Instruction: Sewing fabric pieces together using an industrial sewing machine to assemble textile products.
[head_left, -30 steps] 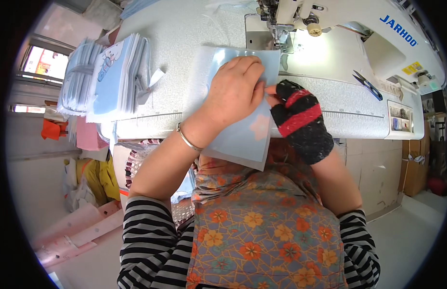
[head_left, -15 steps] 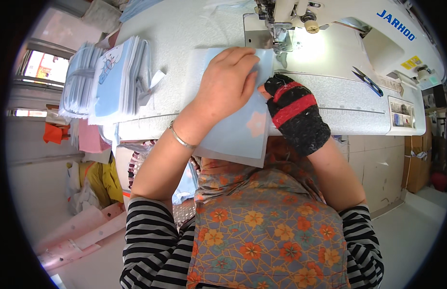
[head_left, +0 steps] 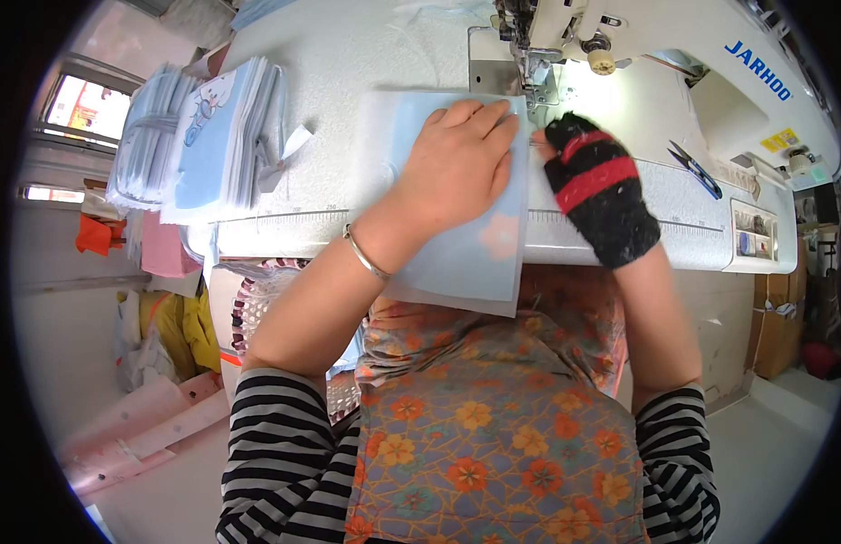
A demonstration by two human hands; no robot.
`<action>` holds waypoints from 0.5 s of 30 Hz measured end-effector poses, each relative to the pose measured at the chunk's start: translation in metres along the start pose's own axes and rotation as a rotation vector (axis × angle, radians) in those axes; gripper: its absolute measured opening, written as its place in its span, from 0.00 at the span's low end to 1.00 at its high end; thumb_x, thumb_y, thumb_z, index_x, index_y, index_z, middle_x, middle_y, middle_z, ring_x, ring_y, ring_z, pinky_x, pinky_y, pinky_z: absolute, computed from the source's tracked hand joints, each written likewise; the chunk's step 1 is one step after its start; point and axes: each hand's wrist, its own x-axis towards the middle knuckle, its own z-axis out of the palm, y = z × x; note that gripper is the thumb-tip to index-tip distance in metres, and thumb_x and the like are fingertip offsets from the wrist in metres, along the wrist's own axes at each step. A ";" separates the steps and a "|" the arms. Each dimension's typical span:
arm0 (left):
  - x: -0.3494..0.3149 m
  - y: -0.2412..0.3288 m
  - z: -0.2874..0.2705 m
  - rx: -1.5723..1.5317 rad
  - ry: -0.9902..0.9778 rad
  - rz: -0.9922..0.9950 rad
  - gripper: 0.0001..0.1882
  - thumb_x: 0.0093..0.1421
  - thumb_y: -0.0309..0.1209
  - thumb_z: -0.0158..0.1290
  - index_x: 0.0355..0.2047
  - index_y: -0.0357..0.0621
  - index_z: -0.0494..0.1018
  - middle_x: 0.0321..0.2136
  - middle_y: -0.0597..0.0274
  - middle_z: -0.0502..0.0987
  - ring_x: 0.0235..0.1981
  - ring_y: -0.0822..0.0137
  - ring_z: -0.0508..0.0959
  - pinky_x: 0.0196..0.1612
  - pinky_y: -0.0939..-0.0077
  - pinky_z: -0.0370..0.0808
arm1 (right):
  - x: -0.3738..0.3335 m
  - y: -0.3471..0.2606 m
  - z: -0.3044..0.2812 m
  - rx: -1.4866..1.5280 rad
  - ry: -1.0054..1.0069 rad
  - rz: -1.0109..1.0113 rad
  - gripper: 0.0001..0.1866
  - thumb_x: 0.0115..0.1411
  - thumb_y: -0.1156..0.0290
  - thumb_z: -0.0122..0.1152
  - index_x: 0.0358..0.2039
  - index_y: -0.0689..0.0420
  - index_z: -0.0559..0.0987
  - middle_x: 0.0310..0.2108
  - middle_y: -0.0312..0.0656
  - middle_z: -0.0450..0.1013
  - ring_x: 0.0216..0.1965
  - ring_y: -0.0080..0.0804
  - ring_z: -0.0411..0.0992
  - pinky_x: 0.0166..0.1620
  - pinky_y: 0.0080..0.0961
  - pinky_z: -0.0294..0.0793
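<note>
My left hand [head_left: 464, 163], bare with a bangle at the wrist, presses palm down on a pale blue fabric panel [head_left: 439, 263], fingers resting on its upper right part. The panel has a pinkish star-like print near its right edge and a whitish translucent margin. Its lower end overhangs the table edge. My right hand [head_left: 602, 186], in a black fingerless glove with red bands, is just right of the panel, its fingers curled. A fingertip points toward the panel; anything pinched is hidden. Close beyond both hands stands the sewing machine's presser foot [head_left: 540, 83].
Bundled blue fabric panels [head_left: 203, 154] stand at the left of the table [head_left: 339, 172]. Black thread snips [head_left: 695, 170] lie to the right, near a small parts tray [head_left: 754, 231]. The white machine body [head_left: 674, 54] rises at the back right.
The panel and my left hand have shifted slightly right. My right hand has moved right and a little away from me, off the panel's edge, leaving a small gap.
</note>
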 end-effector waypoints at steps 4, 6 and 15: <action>0.016 0.004 0.009 0.025 -0.007 -0.032 0.20 0.55 0.31 0.54 0.49 0.42 0.74 0.51 0.53 0.75 0.48 0.54 0.73 0.49 0.58 0.72 | 0.016 0.033 0.009 -0.118 0.001 -0.107 0.13 0.55 0.69 0.57 0.41 0.54 0.80 0.38 0.47 0.77 0.44 0.48 0.74 0.45 0.41 0.75; 0.021 0.002 0.012 0.019 0.003 -0.050 0.20 0.55 0.31 0.54 0.49 0.43 0.74 0.51 0.54 0.75 0.49 0.54 0.73 0.49 0.57 0.71 | 0.021 0.036 0.013 -0.222 0.033 -0.142 0.14 0.55 0.71 0.56 0.42 0.53 0.80 0.37 0.47 0.76 0.41 0.48 0.74 0.44 0.41 0.75; 0.026 -0.006 0.021 0.010 0.101 -0.012 0.17 0.54 0.33 0.55 0.44 0.43 0.76 0.40 0.56 0.77 0.42 0.58 0.75 0.43 0.62 0.73 | 0.023 0.035 0.016 -0.215 0.081 -0.166 0.15 0.55 0.71 0.54 0.44 0.52 0.79 0.37 0.47 0.75 0.38 0.48 0.74 0.41 0.43 0.74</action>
